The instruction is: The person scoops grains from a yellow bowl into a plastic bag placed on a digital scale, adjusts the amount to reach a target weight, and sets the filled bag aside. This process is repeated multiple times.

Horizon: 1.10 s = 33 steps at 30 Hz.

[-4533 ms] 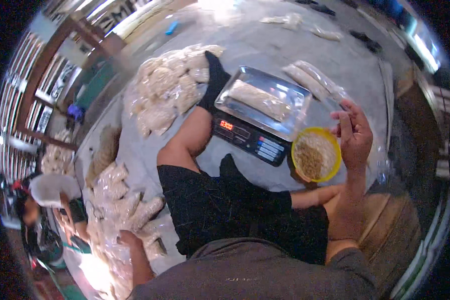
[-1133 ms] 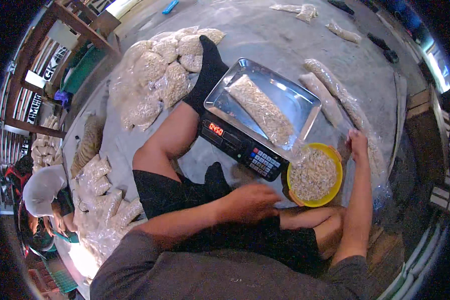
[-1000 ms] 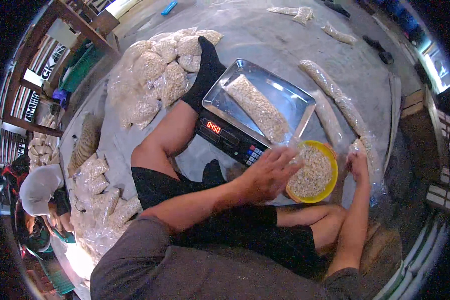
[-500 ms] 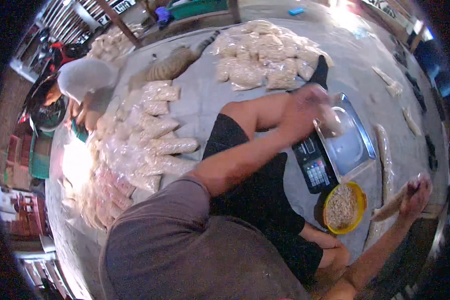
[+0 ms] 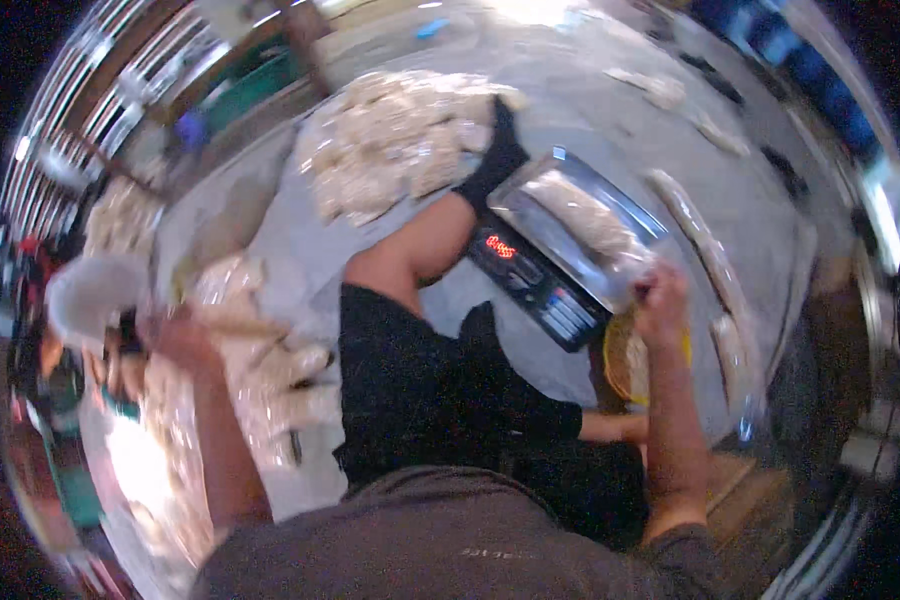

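On the shiny metal tray of a digital scale (image 5: 542, 290) lies a clear plastic bag of pale, grainy food (image 5: 590, 222). My right hand (image 5: 662, 303) is closed at the bag's near end, where the loose plastic gathers. Just below that hand sits a yellow tub (image 5: 630, 362) holding similar pale pieces, partly hidden by my hand and wrist. My left hand (image 5: 182, 340) is stretched far to the left, over a heap of filled bags (image 5: 280, 400). Motion smears its fingers, so whether it grips anything does not show.
Another large heap of filled bags (image 5: 390, 140) lies beyond my leg. Long filled bags (image 5: 705, 245) rest on the sheet to the scale's right. A person in a pale head covering (image 5: 98, 300) is at the far left. A striped cat (image 5: 235, 220) lies behind the left heap.
My left hand has swung from the scale to the left heap, leaving the scale. My right hand has brought its bag from the right onto the tray. The whole view has turned.
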Motion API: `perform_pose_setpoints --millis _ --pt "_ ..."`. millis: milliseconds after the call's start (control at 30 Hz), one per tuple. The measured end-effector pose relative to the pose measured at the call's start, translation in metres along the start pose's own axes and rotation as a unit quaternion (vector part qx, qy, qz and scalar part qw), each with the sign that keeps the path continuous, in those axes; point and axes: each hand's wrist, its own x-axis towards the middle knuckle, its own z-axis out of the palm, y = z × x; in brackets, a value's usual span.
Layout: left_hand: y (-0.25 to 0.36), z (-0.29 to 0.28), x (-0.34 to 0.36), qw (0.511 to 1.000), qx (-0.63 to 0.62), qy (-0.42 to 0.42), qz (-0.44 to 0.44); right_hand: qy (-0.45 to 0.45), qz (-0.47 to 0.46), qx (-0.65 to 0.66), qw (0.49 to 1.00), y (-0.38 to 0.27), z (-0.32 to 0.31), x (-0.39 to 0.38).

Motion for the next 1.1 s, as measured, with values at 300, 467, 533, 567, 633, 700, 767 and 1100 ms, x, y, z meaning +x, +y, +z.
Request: perform_pose_setpoints --millis 300,467,533,567,633,700,767,1100 --pt "-0.143 -0.143 -0.086 0.902 0.428 0.055 -0.026 0.009 0.144 0.042 0.989 -0.012 -0.07 -0.047" --pt "-0.062 0.015 -0.156 0.904 0.382 -0.098 0.164 -0.079 0.097 -0.282 0.951 0.008 -0.065 -0.06" --pt "0.043 0.118 -0.225 0.847 0.445 -0.283 0.071 -0.116 0.108 -0.301 0.94 0.018 -0.064 -0.064" --pt "0.052 0.14 -0.248 0.821 0.479 -0.255 0.177 -0.136 0.108 -0.306 0.936 0.017 -0.061 -0.062" --pt "0.136 0.199 -0.266 0.794 0.338 -0.471 0.182 -0.121 0.092 -0.229 0.961 0.008 -0.068 -0.057" --pt "0.163 0.241 -0.297 0.765 0.094 -0.622 0.138 -0.112 0.064 -0.188 0.974 0.008 -0.073 -0.052" --pt "0.18 0.284 -0.332 0.656 -0.009 -0.721 0.224 -0.102 0.036 -0.183 0.977 0.027 -0.074 -0.047" --pt "0.195 0.428 -0.397 0.756 0.128 -0.535 0.355 -0.054 0.02 -0.07 0.996 0.048 -0.073 -0.028"
